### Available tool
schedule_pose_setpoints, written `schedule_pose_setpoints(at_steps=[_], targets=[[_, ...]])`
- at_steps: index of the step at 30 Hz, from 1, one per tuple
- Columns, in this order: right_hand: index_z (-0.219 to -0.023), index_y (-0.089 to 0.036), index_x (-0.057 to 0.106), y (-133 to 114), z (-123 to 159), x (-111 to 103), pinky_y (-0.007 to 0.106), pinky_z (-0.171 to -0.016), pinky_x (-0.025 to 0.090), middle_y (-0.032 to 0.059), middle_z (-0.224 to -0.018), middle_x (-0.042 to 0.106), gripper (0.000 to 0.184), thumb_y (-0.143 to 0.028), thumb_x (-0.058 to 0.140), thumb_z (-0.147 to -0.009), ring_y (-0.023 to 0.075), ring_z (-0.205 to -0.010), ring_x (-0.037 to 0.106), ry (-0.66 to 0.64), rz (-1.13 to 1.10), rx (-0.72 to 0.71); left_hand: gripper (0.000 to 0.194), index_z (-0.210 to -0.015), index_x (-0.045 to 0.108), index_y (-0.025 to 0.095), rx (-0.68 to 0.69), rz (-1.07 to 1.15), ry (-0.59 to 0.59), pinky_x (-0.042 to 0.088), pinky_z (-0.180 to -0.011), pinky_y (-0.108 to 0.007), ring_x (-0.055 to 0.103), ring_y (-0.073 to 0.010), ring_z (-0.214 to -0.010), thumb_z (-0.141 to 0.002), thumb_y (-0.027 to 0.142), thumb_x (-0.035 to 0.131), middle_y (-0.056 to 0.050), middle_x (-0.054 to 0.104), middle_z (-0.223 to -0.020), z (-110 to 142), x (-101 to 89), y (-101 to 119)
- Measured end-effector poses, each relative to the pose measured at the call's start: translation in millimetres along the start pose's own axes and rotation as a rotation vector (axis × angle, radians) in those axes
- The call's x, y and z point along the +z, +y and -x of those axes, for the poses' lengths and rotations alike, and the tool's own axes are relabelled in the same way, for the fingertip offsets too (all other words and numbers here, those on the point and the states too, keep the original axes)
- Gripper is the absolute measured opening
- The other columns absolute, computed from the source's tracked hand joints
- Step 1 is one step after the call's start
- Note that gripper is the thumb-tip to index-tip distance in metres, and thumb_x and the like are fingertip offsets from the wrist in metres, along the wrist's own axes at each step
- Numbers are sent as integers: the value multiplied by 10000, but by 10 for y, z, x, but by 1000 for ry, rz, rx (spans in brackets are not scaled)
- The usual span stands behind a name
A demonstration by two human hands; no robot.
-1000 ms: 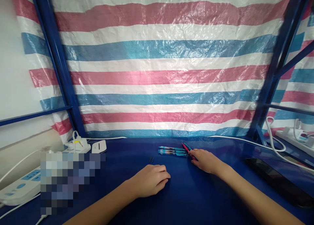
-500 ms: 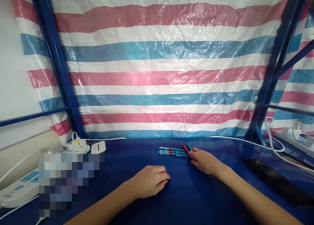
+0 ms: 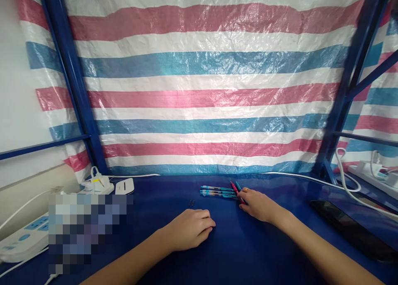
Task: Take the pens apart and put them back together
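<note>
My right hand (image 3: pixel 258 204) is closed round a red pen (image 3: pixel 234 187) and a teal pen (image 3: pixel 238 186), whose ends stick out beyond the fingers; the rest of both is mostly hidden. Just left of it, several blue pens (image 3: pixel 217 191) with clear barrels lie side by side on the desk, their right ends close to my fingers. My left hand (image 3: pixel 192 230) rests palm down on the desk, fingers loosely bent, and nothing shows in it. Beyond its knuckles lie a few small dark pieces (image 3: pixel 191 203), too small to make out.
The dark blue desk (image 3: pixel 236 252) backs onto a striped plastic sheet (image 3: pixel 205 98). At right lies a black phone-like slab (image 3: pixel 351 227), with a white cable (image 3: pixel 298 176) behind. On the left are a power strip (image 3: pixel 27 237), a small white box (image 3: pixel 124 186) and a blurred-out patch.
The teal pen's tip has shifted slightly left, closer to the red pen. My right thumb and fingers have drawn in a little to the left; my left hand is still.
</note>
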State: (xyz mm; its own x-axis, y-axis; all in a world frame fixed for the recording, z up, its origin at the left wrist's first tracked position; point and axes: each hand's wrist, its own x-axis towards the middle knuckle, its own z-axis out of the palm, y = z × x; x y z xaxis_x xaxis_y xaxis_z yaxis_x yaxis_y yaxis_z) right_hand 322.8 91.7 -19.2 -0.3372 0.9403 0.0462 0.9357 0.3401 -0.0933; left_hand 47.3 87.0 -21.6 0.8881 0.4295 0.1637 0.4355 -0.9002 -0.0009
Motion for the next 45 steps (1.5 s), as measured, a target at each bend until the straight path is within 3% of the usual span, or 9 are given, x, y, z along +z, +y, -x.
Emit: schedule_pose_setpoints(at_steps=[16, 23, 34, 45], targets=[[-1102, -120, 651, -24, -8, -13, 332, -817, 468, 156, -1138, 628, 249, -243, 519, -931, 284, -981, 637, -13, 3, 57, 220, -1079, 650, 225, 22, 35, 19, 460, -703, -240, 631, -165, -819, -956, 194, 470, -21, 652, -960, 6, 19, -26], [-1224, -148, 608, -13, -10, 10, 325, -833, 459, 139, -1171, 608, 325, -199, 519, -915, 273, -998, 630, -14, 3, 15, 216, -1081, 652, 222, 13, 32, 7, 457, -697, -240, 630, -165, -818, -954, 192, 479, -21, 653, -957, 6, 7, -18], [-1034, -119, 667, -24, -15, 6, 305, -841, 455, 154, -1116, 608, 200, -177, 510, -925, 253, -952, 637, 6, -8, -3, 224, -1078, 651, 222, 20, 47, 11, 462, -707, -239, 632, -166, -823, -953, 191, 467, -26, 655, -962, -4, 14, -24], [-1018, -140, 662, -39, -19, 20, 286, -809, 459, 131, -1094, 617, 187, -172, 502, -928, 233, -925, 650, 22, -10, -7, 203, -1070, 649, 223, 23, 32, 17, 453, -694, -240, 633, -163, -813, -954, 184, 487, -14, 650, -946, 1, 14, -22]])
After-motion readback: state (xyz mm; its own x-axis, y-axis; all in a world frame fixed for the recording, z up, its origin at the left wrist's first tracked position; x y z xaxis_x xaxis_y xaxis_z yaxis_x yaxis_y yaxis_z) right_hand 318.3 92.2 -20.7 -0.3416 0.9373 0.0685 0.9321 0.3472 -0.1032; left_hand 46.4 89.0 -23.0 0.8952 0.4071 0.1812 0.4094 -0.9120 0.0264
